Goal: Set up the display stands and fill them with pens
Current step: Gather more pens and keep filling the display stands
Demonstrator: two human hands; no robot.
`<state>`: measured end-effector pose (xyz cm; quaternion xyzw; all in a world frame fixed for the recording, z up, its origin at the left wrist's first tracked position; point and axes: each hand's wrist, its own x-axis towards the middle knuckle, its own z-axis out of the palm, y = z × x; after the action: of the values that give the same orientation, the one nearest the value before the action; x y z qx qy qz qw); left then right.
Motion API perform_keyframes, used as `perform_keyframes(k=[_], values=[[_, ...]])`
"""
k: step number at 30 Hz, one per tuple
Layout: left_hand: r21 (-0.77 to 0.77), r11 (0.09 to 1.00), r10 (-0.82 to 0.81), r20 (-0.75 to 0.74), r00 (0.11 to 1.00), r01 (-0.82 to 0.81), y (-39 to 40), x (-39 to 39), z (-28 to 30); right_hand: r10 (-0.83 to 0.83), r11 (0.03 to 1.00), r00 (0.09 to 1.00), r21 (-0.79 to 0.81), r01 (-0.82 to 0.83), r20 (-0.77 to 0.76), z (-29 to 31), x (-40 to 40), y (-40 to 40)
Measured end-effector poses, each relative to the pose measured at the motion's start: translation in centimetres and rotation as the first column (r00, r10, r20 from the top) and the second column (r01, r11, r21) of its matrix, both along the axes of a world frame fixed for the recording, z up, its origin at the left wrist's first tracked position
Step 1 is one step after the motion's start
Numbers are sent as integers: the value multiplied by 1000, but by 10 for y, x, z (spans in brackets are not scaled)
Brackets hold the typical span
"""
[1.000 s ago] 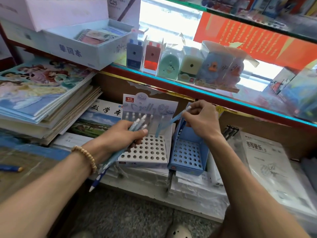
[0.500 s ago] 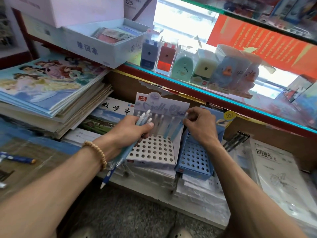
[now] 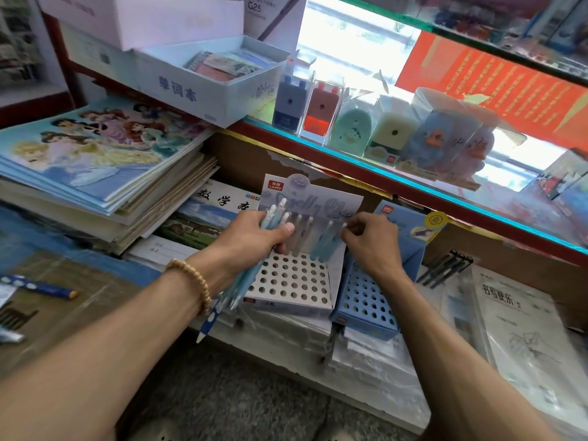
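so both stands are up already: the white stand (image 3: 291, 283) sits on the low shelf with its backing card (image 3: 313, 198) upright, and the blue stand (image 3: 366, 302) is right beside it on the right, touching or nearly so. filling has barely started imo. only the back row of the white stand has pens (image 3: 313, 237) in it, a handful standing upright against the card, and every hole in front of that row looks open. the blue stand looks completely unfilled, no pen in it that i can see

left hand (image 3: 254, 237) is clenched around a bundle of pens (image 3: 241, 275), tips pointing down past the wrist, caps up by the card. right hand (image 3: 370, 240) is pinching the top of one pen at the right end of that back row, seating it i'd guess

room-wise it's tight up top: the glass shelf edge (image 3: 397, 176) hangs just above the card, so pens probably have to come in from the front and tilt down. the stack of books (image 3: 105, 173) crowds the left, the blue stand boxes in the right. front of both stands is open. some black pens (image 3: 445, 268) lie near the blue stand, and a paper pack (image 3: 525, 329) is off to the right, out of the way
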<state>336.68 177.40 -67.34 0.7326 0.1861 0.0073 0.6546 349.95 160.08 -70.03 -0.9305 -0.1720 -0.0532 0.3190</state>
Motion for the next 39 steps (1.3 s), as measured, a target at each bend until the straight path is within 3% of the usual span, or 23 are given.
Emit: perform_keyframes(k=[9,13,16,19,28,32,35,39], values=[[-11,1000,-22,32,999,22,1,-4,1,-6,1000,999,2,7,-46,-6,0,9],[-32,999,-34,47,998,35,1,-5,0,26,997,995,73,-34,99,8,-19,14],[-59,996,-62,41,997,64,2,-5,1,261,921,954,334,-200,-149,31,-39,18],[-79,991,-107,52,993,111,1,-6,2,427,862,840,431,-267,-334,44,-51,17],[10,989,-151,77,986,151,-5,-8,7,518,793,738,567,-225,-432,48,-52,13],[14,996,-83,26,996,83,-6,-6,2,378,789,814,614,-35,-440,57,-41,2],[-24,999,-23,4,1000,23,-6,-5,-2,166,855,946,519,2,-277,53,-30,-14],[-121,993,-8,10,1000,9,-4,-4,-3,28,934,995,357,6,-91,30,-19,-17]])
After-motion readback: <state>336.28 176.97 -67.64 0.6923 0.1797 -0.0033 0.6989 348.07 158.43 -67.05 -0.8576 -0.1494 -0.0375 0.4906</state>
